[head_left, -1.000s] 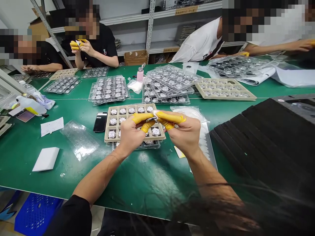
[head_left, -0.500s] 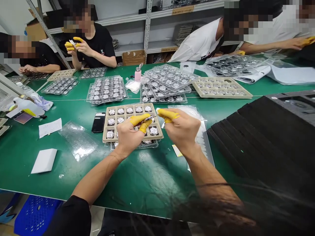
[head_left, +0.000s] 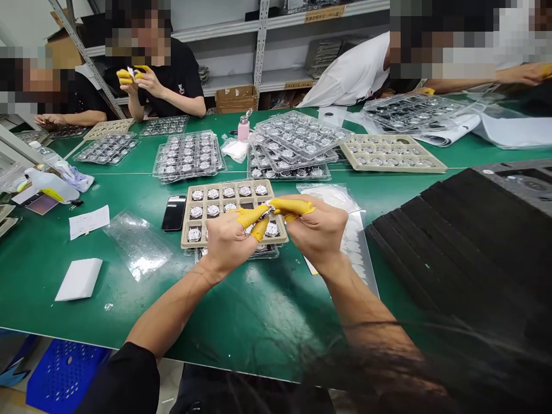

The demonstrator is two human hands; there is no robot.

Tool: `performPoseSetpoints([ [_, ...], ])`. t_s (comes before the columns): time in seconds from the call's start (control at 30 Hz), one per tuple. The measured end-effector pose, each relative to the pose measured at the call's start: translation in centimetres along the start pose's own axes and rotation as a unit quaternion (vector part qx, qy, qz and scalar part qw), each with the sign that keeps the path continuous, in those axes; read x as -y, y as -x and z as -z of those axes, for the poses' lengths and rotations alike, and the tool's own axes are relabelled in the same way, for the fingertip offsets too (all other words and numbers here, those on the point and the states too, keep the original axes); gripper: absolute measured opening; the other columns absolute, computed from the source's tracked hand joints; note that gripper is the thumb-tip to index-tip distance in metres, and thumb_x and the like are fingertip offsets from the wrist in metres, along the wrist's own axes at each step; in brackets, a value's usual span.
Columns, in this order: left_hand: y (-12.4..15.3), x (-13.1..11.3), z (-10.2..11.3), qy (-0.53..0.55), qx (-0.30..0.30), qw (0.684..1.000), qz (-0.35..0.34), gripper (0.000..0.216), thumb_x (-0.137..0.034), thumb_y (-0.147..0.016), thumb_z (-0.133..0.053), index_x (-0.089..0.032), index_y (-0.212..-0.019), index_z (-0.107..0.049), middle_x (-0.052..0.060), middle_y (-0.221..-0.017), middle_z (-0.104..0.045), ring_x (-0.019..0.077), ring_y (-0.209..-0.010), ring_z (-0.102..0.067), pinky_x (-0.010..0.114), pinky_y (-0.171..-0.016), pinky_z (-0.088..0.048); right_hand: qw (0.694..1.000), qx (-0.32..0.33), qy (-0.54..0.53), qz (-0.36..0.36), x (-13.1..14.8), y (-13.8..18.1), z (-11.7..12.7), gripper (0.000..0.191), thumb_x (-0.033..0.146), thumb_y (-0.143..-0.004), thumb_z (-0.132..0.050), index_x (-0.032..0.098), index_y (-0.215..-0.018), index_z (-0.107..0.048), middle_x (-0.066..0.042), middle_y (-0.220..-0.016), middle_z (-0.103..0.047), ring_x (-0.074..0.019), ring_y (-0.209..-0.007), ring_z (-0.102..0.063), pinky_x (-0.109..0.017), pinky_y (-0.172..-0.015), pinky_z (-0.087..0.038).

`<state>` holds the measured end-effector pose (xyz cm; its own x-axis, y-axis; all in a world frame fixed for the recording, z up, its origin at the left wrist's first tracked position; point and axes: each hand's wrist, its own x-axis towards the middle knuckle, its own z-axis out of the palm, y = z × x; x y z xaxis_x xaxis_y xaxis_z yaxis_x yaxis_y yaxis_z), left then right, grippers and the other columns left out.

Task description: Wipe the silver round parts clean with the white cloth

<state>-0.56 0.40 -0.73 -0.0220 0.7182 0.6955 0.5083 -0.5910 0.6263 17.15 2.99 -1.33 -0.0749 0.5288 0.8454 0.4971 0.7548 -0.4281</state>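
Note:
My left hand (head_left: 235, 236), with yellow finger cots on thumb and forefinger, pinches a small silver watch case (head_left: 269, 211) edge-on above the beige tray. My right hand (head_left: 317, 227), also in yellow finger cots, is closed at the case's upper edge. A small white piece, perhaps a wipe, shows at its fingertips; most of it is hidden. Below the hands, the beige compartment tray (head_left: 184, 237) holds several round silver watch cases on dark backing. One compartment in its middle row looks dark, without a case. Clear plastic trays (head_left: 271, 253) lie under it.
A phone (head_left: 173, 213) lies left of the tray. Behind stand stacked clear trays (head_left: 190, 155), a pink pump bottle (head_left: 244, 127) and another beige tray (head_left: 392, 164). Black foam sheets (head_left: 466, 247) are piled at right, beside a plastic bag (head_left: 360, 247). Several co-workers sit across the green table (head_left: 142, 310).
My right hand has moved left, bringing its fingertips and the white piece from beside the watch case onto its edge. My left hand still holds the case, shifted slightly right.

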Motion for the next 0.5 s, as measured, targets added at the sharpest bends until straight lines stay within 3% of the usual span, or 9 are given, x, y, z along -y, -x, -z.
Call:
performPoseSetpoints([
  [0.1,-0.2,0.0,-1.0,0.106,0.062,0.984,0.129,0.02,-0.03,-0.078,-0.083,-0.021,-0.095,-0.085,0.005,-0.079,-0.08,0.0181,-0.069,-0.072,0.032,-0.068,-0.061,0.986,-0.013,0.158,0.045,-1.1,0.4,-0.1,0.04,0.002,-0.067,-0.056,0.024,-0.089,-0.081,0.0,-0.093,-0.082,-0.0153,-0.068,-0.07,-0.029,-0.061,-0.048],
  [0.17,-0.6,0.2,-1.6,0.224,0.104,0.934,0.26,0.021,-0.032,-0.075,-0.086,-0.017,-0.09,-0.082,0.005,-0.079,-0.079,0.0172,-0.069,-0.072,0.032,-0.069,-0.063,0.984,-0.046,0.17,0.016,-1.4,0.2,-0.1,0.035,0.004,-0.069,-0.056,0.023,-0.086,-0.08,-0.002,-0.089,-0.08,-0.0156,-0.067,-0.068,-0.03,-0.062,-0.047],
  [0.23,-1.2,0.4,-1.8,0.312,0.118,0.869,0.365,0.025,-0.03,-0.07,-0.091,-0.014,-0.084,-0.079,0.005,-0.08,-0.078,0.0162,-0.068,-0.072,0.034,-0.071,-0.065,0.988,-0.089,0.11,-0.062,-1.5,-0.4,0.2,0.028,0.007,-0.076,-0.057,0.021,-0.085,-0.079,-0.004,-0.085,-0.077,-0.0172,-0.073,-0.068,-0.031,-0.066,-0.051],
  [0.3,-1.7,0.4,-1.7,0.346,0.113,0.826,0.43,0.025,-0.023,-0.067,-0.092,-0.012,-0.083,-0.076,0.005,-0.083,-0.077,0.0157,-0.069,-0.073,0.036,-0.076,-0.067,0.98,-0.11,0.017,-0.164,-1.7,-1.2,0.9,0.016,0.018,-0.083,-0.064,0.021,-0.088,-0.079,-0.005,-0.085,-0.076,-0.0186,-0.077,-0.069,-0.032,-0.069,-0.055],
  [0.4,-2.1,0.3,-1.4,0.35,0.108,0.799,0.476,0.017,-0.011,-0.072,-0.085,-0.01,-0.087,-0.076,0.007,-0.088,-0.078,0.0171,-0.074,-0.075,0.038,-0.083,-0.067,0.949,-0.081,-0.096,-0.29,-2.3,-2.3,2.2,0.022,0.039,-0.083,-0.076,0.022,-0.097,-0.08,-0.005,-0.092,-0.077,-0.0203,-0.081,-0.07,-0.034,-0.07,-0.058],
  [0.5,-2.2,0.3,-1.4,0.341,0.097,0.792,0.497,0.011,-0.006,-0.081,-0.073,-0.009,-0.091,-0.075,0.009,-0.09,-0.077,0.0167,-0.076,-0.075,0.039,-0.086,-0.067,0.927,-0.05,-0.137,-0.344,-3.1,-2.9,3.1,0.026,0.044,-0.079,-0.08,0.024,-0.096,-0.081,-0.004,-0.094,-0.078,-0.0225,-0.089,-0.072,-0.036,-0.076,-0.059],
])
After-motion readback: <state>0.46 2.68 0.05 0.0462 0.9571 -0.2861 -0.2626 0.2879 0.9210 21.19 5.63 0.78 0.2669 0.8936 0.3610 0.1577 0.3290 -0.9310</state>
